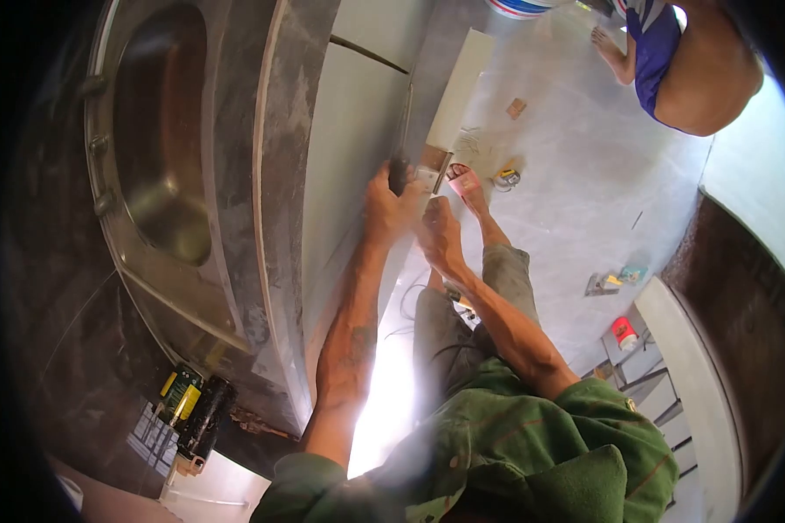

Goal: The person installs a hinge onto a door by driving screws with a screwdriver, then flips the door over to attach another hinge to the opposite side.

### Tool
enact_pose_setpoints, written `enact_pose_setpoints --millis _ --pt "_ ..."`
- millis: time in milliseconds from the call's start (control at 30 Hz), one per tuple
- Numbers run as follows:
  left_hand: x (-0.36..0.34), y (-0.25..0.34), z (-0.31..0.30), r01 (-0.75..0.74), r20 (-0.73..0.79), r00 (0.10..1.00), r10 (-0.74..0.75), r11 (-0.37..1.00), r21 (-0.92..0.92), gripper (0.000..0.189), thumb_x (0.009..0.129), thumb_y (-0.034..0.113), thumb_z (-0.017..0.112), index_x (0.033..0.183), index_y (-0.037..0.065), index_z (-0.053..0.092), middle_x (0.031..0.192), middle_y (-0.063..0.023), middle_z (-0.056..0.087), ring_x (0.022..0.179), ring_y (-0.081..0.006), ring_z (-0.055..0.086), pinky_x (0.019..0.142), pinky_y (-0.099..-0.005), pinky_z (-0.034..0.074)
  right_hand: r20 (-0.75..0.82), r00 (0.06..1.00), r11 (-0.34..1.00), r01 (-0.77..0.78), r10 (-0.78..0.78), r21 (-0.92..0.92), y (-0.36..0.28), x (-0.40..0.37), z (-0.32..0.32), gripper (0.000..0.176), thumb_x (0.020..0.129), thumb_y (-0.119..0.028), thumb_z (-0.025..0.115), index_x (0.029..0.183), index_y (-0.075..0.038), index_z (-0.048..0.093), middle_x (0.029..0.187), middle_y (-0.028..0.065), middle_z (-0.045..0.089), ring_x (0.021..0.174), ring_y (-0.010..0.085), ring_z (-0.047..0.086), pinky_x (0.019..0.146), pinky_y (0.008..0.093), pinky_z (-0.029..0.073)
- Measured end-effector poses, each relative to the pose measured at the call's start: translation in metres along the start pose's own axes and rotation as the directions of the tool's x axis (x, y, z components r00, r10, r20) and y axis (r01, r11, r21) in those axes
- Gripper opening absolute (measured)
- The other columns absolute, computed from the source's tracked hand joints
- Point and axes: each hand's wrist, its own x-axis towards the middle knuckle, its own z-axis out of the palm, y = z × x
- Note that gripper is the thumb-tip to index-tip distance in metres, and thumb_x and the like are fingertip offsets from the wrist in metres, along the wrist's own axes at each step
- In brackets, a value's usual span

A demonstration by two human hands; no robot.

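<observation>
Near the lower edge of the pale cabinet front (pixel 349 131), my left hand (pixel 391 207) is closed around a black-handled tool (pixel 399 174). Its working end is hard to make out. Just beyond my fingers is a small whitish plate (pixel 426 179), beside a brown piece with a metal edge (pixel 434 159). My right hand (pixel 440 231) sits close to the left one, fingers curled into a fist; whatever is inside it is hidden. Slight blur covers both hands.
A steel sink (pixel 167 148) is set in the dark counter (pixel 235 174) at left. On the floor lie a tape measure (pixel 507 179), a brown scrap (pixel 516 108), a trowel (pixel 600 284) and a red container (pixel 624 334). Another person (pixel 706 70) crouches at upper right.
</observation>
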Motion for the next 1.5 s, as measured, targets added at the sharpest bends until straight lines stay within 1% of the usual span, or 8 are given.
enact_pose_setpoints --millis 133,333,633,833,933,1033,1133,1500 --pt "0.009 0.0 -0.006 -0.009 0.042 0.999 0.008 1.0 0.03 0.026 0.08 0.014 0.072 0.096 -0.004 0.062 0.079 -0.0033 0.063 0.074 -0.0112 0.06 0.07 -0.0263 0.05 -0.226 0.973 0.993 0.07 -0.047 0.096 0.007 0.013 0.004 0.029 0.094 -0.029 0.061 0.099 -0.003 0.049 0.074 0.0102 0.059 0.063 0.0215 0.057 0.06 0.0342 0.046" --pt "0.011 -0.018 0.003 0.026 -0.039 0.999 -0.029 0.996 -0.084 0.025 0.081 0.012 0.075 0.095 -0.003 0.06 0.078 -0.0016 0.062 0.074 -0.0084 0.058 0.07 -0.0243 0.05 -0.102 0.989 0.989 -0.094 0.106 0.116 -0.025 0.03 -0.009 0.029 0.096 -0.028 0.059 0.102 0.0 0.056 0.089 0.0099 0.062 0.076 0.0139 0.058 0.067 0.0287 0.047" --pt "0.005 -0.03 0.012 0.06 -0.173 0.98 -0.095 0.979 -0.194 0.03 0.076 0.016 0.078 0.095 -0.003 0.064 0.082 -0.0084 0.069 0.075 -0.0166 0.065 0.072 -0.0322 0.053 -0.22 0.974 0.998 -0.054 0.06 0.032 -0.026 0.027 -0.005 0.027 0.098 -0.027 0.057 0.096 0.0 0.057 0.07 0.0079 0.061 0.062 0.0129 0.057 0.055 0.0281 0.046" --pt "0.0 -0.025 0.004 0.096 -0.138 0.984 -0.11 0.99 -0.103 0.029 0.076 0.015 0.078 0.096 -0.002 0.064 0.083 -0.0081 0.069 0.076 -0.0171 0.066 0.071 -0.0326 0.052 -0.167 0.977 0.991 -0.132 0.129 -0.008 -0.019 0.023 -0.001 0.025 0.098 -0.024 0.054 0.098 0.001 0.054 0.08 0.0207 0.061 0.073 0.0322 0.061 0.067 0.0413 0.046" --pt "-0.004 -0.033 0.0 0.045 -0.132 0.99 -0.051 0.998 -0.048 0.027 0.08 0.011 0.076 0.096 -0.004 0.06 0.077 -0.0026 0.066 0.073 -0.0084 0.058 0.072 -0.0252 0.051 -0.233 0.971 0.998 -0.064 0.063 0.002 -0.018 0.019 0.005 0.026 0.097 -0.024 0.057 0.089 0.0 0.056 0.069 0.0076 0.06 0.06 0.0122 0.055 0.055 0.028 0.045" --pt "-0.005 -0.027 0.0 0.055 -0.137 0.989 -0.064 0.996 -0.064 0.027 0.08 0.011 0.077 0.095 -0.003 0.06 0.077 -0.0026 0.066 0.073 -0.0085 0.058 0.072 -0.0252 0.051 -0.203 0.969 0.989 -0.134 0.143 0.058 -0.023 0.016 0.003 0.026 0.097 -0.025 0.058 0.089 0.0 0.056 0.069 0.0079 0.06 0.061 0.0121 0.055 0.056 0.0281 0.045" --pt "0.0 -0.023 0.002 0.033 -0.131 0.99 -0.046 0.994 -0.104 0.026 0.08 0.011 0.076 0.094 -0.003 0.06 0.076 -0.0025 0.065 0.072 -0.0086 0.057 0.071 -0.0252 0.05 -0.227 0.967 0.993 -0.111 0.115 0.03 -0.025 0.021 0.004 0.026 0.098 -0.025 0.054 0.096 0.001 0.054 0.078 0.0212 0.061 0.07 0.0318 0.06 0.064 0.0403 0.045" --pt "0.007 -0.018 0.007 0.048 -0.186 0.981 -0.062 0.996 -0.081 0.032 0.081 0.023 0.079 0.092 -0.001 0.061 0.077 -0.0019 0.065 0.07 -0.01 0.057 0.068 -0.0266 0.05 -0.174 0.976 0.991 -0.132 0.131 0.003 -0.04 0.034 -0.003 0.029 0.098 -0.027 0.055 0.1 0.002 0.054 0.084 0.0192 0.064 0.075 0.0293 0.063 0.068 0.0387 0.048"
